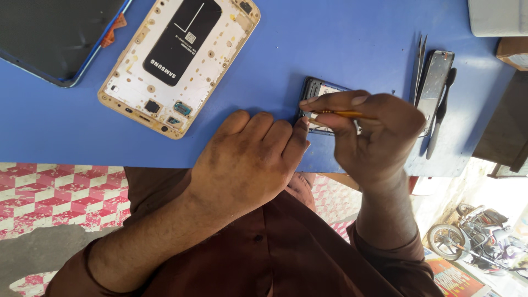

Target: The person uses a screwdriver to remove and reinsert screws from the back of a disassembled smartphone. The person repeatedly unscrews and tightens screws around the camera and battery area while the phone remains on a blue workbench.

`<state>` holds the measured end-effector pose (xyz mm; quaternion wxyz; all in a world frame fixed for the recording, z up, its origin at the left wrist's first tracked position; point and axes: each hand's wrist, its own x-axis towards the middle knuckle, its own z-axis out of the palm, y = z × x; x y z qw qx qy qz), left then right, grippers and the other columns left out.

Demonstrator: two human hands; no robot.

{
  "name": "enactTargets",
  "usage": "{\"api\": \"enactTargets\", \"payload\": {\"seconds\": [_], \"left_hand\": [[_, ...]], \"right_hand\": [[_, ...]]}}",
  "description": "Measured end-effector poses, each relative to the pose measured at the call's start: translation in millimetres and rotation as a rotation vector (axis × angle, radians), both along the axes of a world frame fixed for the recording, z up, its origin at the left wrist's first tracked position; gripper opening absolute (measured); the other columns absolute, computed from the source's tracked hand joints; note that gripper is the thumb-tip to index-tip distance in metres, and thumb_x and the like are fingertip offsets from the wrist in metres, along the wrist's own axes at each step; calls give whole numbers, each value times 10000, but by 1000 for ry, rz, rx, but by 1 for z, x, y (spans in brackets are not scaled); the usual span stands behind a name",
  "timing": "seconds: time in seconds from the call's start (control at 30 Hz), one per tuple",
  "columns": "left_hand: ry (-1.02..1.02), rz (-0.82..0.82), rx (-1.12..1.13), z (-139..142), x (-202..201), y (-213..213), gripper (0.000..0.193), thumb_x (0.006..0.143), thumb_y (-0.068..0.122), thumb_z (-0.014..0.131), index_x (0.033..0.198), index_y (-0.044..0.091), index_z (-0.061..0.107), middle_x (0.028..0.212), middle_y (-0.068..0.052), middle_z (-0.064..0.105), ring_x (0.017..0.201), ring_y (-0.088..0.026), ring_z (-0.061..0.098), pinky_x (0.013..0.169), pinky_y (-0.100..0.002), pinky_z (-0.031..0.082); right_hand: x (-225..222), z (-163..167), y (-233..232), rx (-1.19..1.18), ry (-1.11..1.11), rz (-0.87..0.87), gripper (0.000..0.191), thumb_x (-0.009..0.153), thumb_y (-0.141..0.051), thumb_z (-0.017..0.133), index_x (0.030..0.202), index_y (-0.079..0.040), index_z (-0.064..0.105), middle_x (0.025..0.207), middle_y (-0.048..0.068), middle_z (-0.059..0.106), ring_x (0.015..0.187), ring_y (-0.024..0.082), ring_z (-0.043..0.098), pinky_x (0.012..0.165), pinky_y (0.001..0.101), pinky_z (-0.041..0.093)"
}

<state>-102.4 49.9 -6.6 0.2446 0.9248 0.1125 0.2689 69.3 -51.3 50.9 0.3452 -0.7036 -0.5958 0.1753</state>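
At inspection, the person was seated at a blue bench, both hands working near its front edge. The left hand lay knuckles up on the bench, its fingertips pressed against the side of a small dark phone board assembly and appearing to steady it; its grip was closed down on the part rather than wrapped around it. The right hand had its grip clamped on a thin yellow-handled tool, held pen-fashion between thumb and forefingers, the tip directed at the assembly just beside the left fingertips. The tip itself was hidden by the fingers, so contact could not be confirmed. In my judgement the step in hand was fine work on the small assembly, either loosening a fastener or prying a component. The next move would call for a steady left hand, light pressure and close control of the tip, as the part is small and sits near the bench edge. Toward the back left lay a gold phone mid-frame with a dark panel, and at the back left corner a dark screen panel. Toward the right edge lay tweezers, a silver phone part and a black spudger, untouched.
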Motion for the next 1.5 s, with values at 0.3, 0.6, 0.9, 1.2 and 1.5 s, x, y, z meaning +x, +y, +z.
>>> {"api": "enactTargets", "payload": {"seconds": [0.3,0.6,0.9,1.2,1.5], "left_hand": [[-7,7,-27,0,2,1,172,954,208,678,1040,72,738,756,29,539,749,-140,540,697,-315,423],[-9,10,15,-5,0,3,105,942,181,685,893,95,719,709,35,514,705,-125,514,680,-306,405],[-47,38,12,0,-4,6,135,1002,191,678,923,96,731,721,40,516,727,-127,525,692,-311,407],[-53,44,68,-4,-2,1,124,1009,190,709,1038,76,746,719,43,518,702,-116,525,674,-293,415],[-24,37,75,1,5,1,136,1000,222,713,984,87,708,717,35,507,695,-124,530,653,-300,412]], "right_hand": [[-25,-2,5,32,-118,-95,358,1092,133,539,1226,-2,236,1032,250,679,913,296,778,817,338,690],[-66,-10,8,7,-228,-494,383,1105,79,581,1249,-5,237,1078,270,679,942,312,798,783,310,694],[-39,0,0,44,-66,-252,414,1154,59,568,1326,-67,213,1035,287,652,948,338,781,865,372,701],[10,0,-16,253,-12,-103,407,1179,-90,559,1421,-170,242,945,272,725,830,367,803,768,416,716],[10,-34,-11,343,49,4,380,1121,-86,528,1334,-128,217,956,275,703,783,358,785,737,406,713]]}}
